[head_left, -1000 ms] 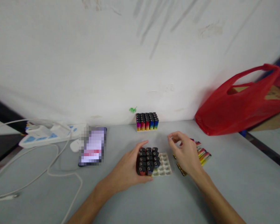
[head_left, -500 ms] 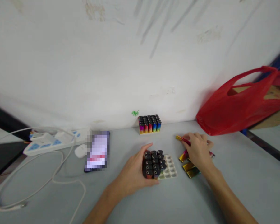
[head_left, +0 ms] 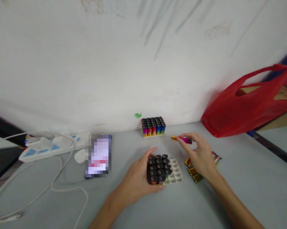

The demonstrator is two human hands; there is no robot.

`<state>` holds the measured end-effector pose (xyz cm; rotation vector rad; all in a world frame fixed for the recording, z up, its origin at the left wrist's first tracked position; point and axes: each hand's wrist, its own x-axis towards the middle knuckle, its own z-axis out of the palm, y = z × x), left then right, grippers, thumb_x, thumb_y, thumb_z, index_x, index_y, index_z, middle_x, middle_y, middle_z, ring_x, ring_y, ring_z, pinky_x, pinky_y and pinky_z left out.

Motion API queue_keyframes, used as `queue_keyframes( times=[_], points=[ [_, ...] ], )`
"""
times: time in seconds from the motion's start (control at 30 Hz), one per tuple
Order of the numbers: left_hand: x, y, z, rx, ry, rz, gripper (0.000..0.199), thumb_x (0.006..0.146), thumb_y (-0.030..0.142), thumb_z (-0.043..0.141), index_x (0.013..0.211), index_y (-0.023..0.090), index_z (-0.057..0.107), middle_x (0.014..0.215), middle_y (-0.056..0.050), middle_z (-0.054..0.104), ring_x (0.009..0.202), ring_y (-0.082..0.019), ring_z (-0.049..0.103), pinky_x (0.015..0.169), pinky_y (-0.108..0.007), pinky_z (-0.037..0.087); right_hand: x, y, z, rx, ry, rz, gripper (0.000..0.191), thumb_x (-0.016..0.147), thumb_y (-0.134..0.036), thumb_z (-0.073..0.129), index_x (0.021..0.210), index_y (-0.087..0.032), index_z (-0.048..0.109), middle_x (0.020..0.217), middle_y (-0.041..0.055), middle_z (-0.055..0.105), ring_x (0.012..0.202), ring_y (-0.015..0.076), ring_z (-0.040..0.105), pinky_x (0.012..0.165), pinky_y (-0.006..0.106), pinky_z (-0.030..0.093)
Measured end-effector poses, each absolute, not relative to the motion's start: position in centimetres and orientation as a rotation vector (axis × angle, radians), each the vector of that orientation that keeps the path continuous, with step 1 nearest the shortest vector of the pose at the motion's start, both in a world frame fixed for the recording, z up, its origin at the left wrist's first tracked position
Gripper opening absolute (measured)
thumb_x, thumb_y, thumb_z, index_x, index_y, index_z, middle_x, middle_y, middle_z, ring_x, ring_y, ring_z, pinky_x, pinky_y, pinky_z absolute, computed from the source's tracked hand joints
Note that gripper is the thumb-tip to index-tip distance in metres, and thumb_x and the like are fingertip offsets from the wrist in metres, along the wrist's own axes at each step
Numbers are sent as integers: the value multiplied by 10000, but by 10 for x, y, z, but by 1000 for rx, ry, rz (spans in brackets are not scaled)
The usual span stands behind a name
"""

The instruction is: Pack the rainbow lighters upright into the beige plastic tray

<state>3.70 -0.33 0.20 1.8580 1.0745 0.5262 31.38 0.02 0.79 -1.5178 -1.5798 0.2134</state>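
My left hand is wrapped around the left side of several upright black-topped lighters. They stand in a white tray with round-cornered pockets, whose right-hand pockets show bare. Pinched between the thumb and fingers of my right hand is a purple-and-yellow lighter, held nearly level above the table with its yellow end pointing left. Below and partly behind that hand lie several loose shiny lighters in gold, red and green.
A full block of colourful lighters stands against the wall. On the left are a phone, a white plug, a power strip and a looping white cable. A red bag sits at the back right.
My right hand has lifted the lighter from beside the loose pile and moved left and slightly up with it. My left hand keeps its hold on the lighters in the tray.
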Motion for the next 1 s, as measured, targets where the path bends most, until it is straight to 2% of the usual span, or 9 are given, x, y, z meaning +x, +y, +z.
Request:
queue_keyframes(
  times=[0.07, 0.13, 0.27, 0.37, 0.5, 0.57, 0.7, 0.87, 1.0],
  points=[
    [37, -3, 2, 1882, 1087, 520, 1210, 672, 207, 1029, 1682, 312, 373, 1440, -105, 706, 1252, -377, 699, 1099, -502, 531, 311, 0, 11, -1409, -1489, 382, 296, 1021, -515, 769, 897, -248, 741, 942, 56, 757, 931, 281, 652, 890, 413, 440],
    [37, -3, 1, 1899, 1091, 508, 1203, 676, 214, 1026, 1682, 307, 371, 1417, -104, 724, 1230, -377, 709, 1085, -503, 539, 310, 0, 11, -1324, -1385, 564, 352, 998, -524, 800, 809, -242, 704, 892, 42, 719, 881, 256, 639, 850, 393, 451],
    [38, -2, -2, 1918, 1063, 520, 1195, 680, 208, 1020, 1681, 296, 373, 1397, -99, 741, 1192, -366, 727, 1056, -487, 562, 305, 4, 8, -1155, -1082, 868, 315, 971, -559, 830, 982, -247, 791, 970, 37, 717, 902, 213, 636, 855, 353, 496],
    [37, -1, -3, 1925, 1058, 540, 1198, 680, 225, 1033, 1681, 285, 376, 1380, -97, 748, 1173, -360, 732, 1062, -483, 562, 300, 4, 10, -990, -837, 1105, 375, 895, -561, 894, 1055, -231, 815, 909, 19, 671, 779, 163, 608, 712, 291, 508],
    [37, -1, 0, 1935, 1055, 531, 1198, 691, 238, 1030, 1689, 273, 368, 1344, -93, 760, 1136, -349, 735, 1036, -469, 566, 297, 1, 18, -941, -744, 1310, 432, 885, -537, 903, 1109, -178, 820, 720, -63, 479, 505, 57, 291, 459, 214, 266],
    [37, -1, 1, 1930, 1061, 513, 1191, 695, 231, 1018, 1690, 273, 365, 1318, -89, 770, 1074, -336, 743, 993, -457, 577, 297, -1, 22, -931, -752, 1341, 420, 910, -537, 887, 1100, -172, 806, 678, -95, 386, 495, 52, 169, 437, 215, 177],
    [38, -1, -1, 1924, 1061, 533, 1180, 689, 222, 1013, 1679, 266, 372, 1332, -91, 764, 1103, -337, 740, 1002, -451, 574, 295, -5, 25, -925, -786, 1386, 392, 941, -520, 871, 1097, -174, 776, 652, -123, 275, 504, 60, 117, 435, 223, 133],
    [38, -2, -3, 1921, 1050, 547, 1195, 697, 249, 1023, 1689, 280, 359, 1352, -94, 749, 1152, -344, 729, 1040, -465, 566, 289, -13, 30, -935, -829, 1426, 334, 963, -489, 860, 1118, -223, 728, 668, -101, 396, 472, 46, 207, 446, 228, 139],
    [37, -4, -3, 1889, 1049, 559, 1209, 688, 246, 1022, 1696, 296, 357, 1353, -90, 729, 1174, -346, 717, 1028, -451, 580, 288, -16, 32, -915, -787, 1467, 352, 945, -528, 864, 1041, -224, 716, 641, -100, 386, 493, 62, 152, 447, 230, 141]
  ],
)
